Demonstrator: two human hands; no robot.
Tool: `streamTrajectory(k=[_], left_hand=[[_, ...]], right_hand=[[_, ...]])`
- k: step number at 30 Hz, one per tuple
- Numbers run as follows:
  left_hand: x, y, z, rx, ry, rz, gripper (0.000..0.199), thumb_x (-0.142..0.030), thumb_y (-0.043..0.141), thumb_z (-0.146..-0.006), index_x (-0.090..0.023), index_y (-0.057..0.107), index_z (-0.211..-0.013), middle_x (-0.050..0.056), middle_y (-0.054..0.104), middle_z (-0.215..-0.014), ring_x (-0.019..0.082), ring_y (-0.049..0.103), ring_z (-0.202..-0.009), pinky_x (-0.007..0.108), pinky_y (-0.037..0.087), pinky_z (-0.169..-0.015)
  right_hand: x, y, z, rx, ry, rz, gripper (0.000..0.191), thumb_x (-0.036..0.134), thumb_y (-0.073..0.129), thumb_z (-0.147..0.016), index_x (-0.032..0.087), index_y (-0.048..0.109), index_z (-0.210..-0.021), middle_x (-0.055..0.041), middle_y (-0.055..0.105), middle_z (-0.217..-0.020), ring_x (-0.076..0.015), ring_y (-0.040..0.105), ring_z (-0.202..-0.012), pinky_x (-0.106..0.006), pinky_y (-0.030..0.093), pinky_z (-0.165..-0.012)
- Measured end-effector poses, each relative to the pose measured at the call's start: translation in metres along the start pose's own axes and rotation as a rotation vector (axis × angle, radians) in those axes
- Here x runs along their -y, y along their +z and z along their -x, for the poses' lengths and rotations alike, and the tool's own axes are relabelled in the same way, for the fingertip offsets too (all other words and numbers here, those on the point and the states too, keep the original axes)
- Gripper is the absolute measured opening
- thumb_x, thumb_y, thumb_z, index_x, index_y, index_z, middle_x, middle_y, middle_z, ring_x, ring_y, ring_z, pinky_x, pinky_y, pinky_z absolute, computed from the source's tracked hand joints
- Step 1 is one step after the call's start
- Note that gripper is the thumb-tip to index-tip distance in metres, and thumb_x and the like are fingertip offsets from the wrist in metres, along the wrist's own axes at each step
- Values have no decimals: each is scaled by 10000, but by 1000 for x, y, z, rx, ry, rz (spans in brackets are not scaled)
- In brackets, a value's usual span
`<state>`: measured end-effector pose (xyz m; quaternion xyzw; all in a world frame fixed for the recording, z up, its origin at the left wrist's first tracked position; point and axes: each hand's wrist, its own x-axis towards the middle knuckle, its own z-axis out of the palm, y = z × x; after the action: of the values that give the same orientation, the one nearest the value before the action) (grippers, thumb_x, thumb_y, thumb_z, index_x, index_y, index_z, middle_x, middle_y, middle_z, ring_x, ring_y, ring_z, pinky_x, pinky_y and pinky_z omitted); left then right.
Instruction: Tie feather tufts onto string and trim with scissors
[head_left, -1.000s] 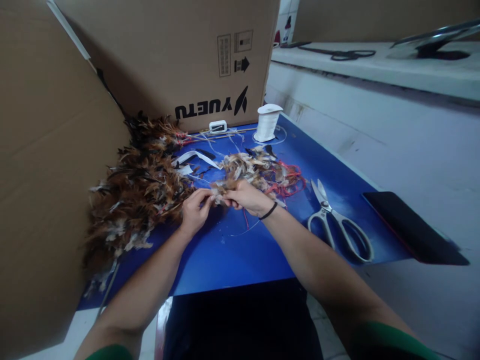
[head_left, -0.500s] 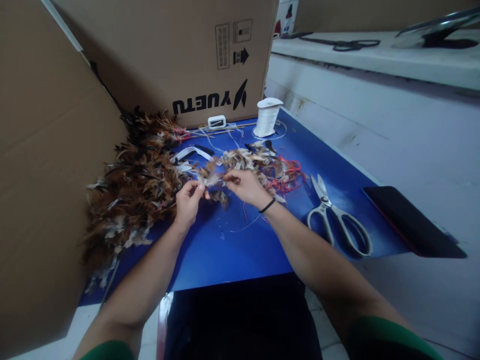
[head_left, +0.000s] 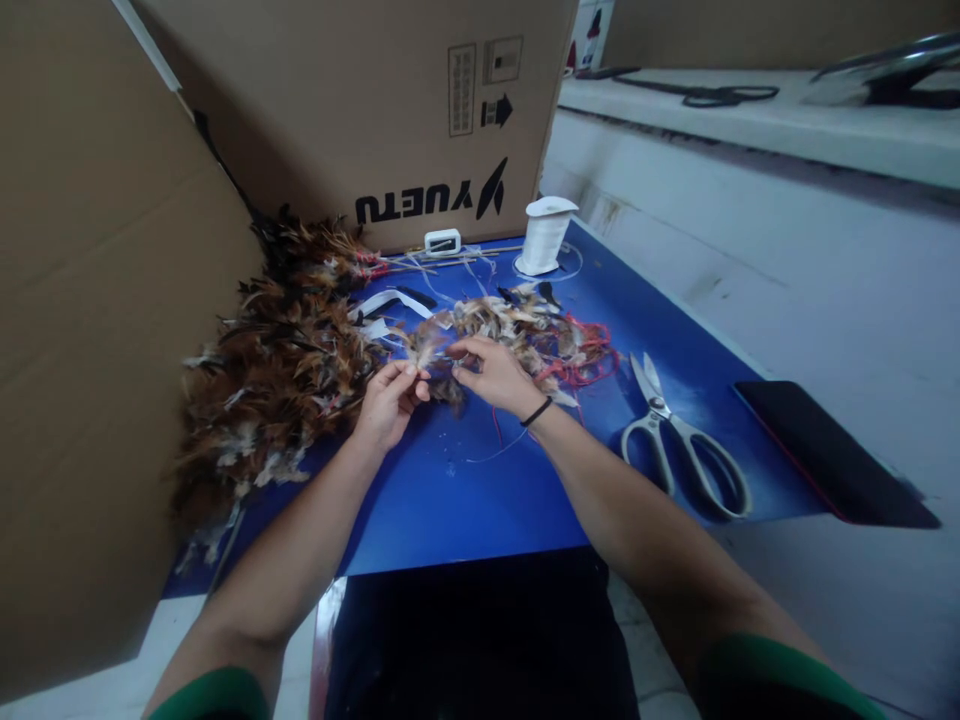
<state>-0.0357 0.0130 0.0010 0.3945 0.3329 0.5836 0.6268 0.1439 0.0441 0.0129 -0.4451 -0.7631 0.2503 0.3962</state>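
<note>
My left hand is closed in a pinch on a small pale-brown feather, which points up and away from the fingertips. Just right of it hovers my right hand, thumb and forefinger apart, with nothing I can make out between them. A black band circles that wrist. Behind the right hand lies a loose heap of brown and cream feathers, with tangled red string at its right side. Under the hands, a thin thread trails over the blue tabletop.
Dark brown feather bundles crowd the left, against a cardboard box. Large scissors lie partly spread at right, near a black phone-like slab. At the back stand a white ribbon spool and a small white sharpener-like object.
My right thumb and forefinger have parted and sit slightly away from the feather. My left hand keeps its pinch. The whole view has shifted a little.
</note>
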Motion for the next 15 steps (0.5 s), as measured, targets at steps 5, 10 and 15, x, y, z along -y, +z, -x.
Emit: streamTrajectory(k=[5,10,15], left_hand=[[0,0,0,12,-48,41,173,-230,743,-702,-142,596,-731,4,633,-724,47,516,-518,193,466,-537],[0,1,2,31,-74,51,152,-215,732,-712,-134,603,-724,15,637,-733,49,512,-515,197,463,-529],[-4,3,0,-69,-98,125,147,-162,725,-697,-138,582,-721,8,635,-705,48,506,-504,181,444,-508]], right_hand=[[-4,13,-6,33,-59,194,355,128,605,-740,162,647,-1091,-78,603,-957,-187,571,-894,-319,452,-846],[-1,24,-10,89,-94,335,197,100,519,-793,138,699,-864,-103,614,-925,-196,557,-923,-303,414,-860],[-4,12,-8,-6,52,187,138,190,558,-813,143,647,-718,-4,544,-671,-122,482,-644,-247,366,-644]])
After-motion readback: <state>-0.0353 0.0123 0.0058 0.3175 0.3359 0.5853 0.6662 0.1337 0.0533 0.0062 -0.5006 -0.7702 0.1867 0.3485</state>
